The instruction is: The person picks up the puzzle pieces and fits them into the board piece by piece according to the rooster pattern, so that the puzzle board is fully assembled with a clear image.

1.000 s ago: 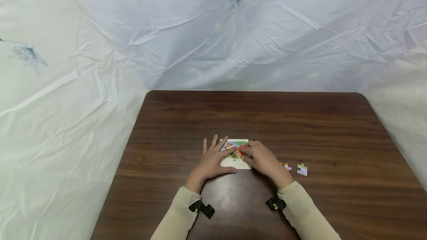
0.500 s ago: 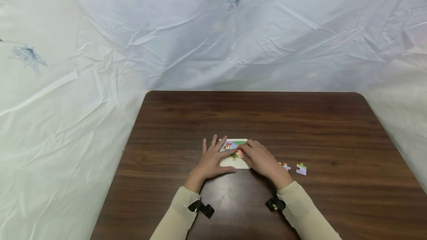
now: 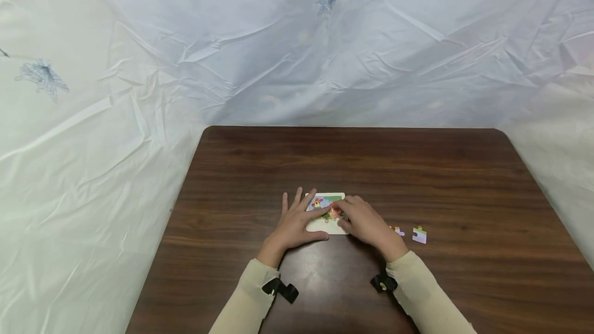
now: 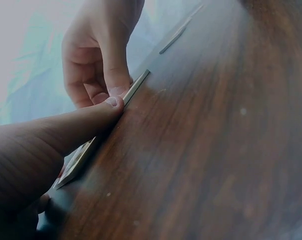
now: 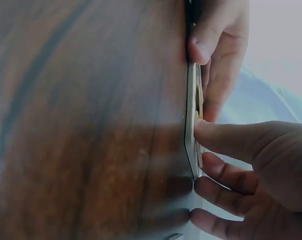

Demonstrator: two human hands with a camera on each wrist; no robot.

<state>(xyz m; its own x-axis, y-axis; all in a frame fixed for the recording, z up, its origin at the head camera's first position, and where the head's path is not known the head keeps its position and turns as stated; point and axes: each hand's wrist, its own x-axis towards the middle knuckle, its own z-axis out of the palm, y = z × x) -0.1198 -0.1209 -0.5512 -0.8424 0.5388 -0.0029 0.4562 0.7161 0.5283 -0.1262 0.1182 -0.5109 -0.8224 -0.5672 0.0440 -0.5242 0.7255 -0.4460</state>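
A small jigsaw board (image 3: 330, 228) lies on the table, its upper part filled with a colourful picture and its lower strip cream-white. My left hand (image 3: 292, 227) rests on the board's left side with fingers spread, the thumb along the near edge. From the right, my right hand (image 3: 369, 224) bends its thumb and forefinger onto a reddish puzzle piece (image 3: 335, 213) in the picture. In the right wrist view that thumb (image 5: 210, 131) and the forefinger are at the two ends of the piece, low against the board. Fingers hide part of the picture.
Right of the board lie two loose puzzle pieces, one whole in view (image 3: 419, 235) and one partly behind my right wrist (image 3: 399, 232). The dark wooden table (image 3: 352, 159) reaches back to a wrinkled white sheet (image 3: 297, 76). Black straps sit on both wrists.
Both hands stay almost in place on the board. The right thumb and forefinger shift only slightly about the piece.
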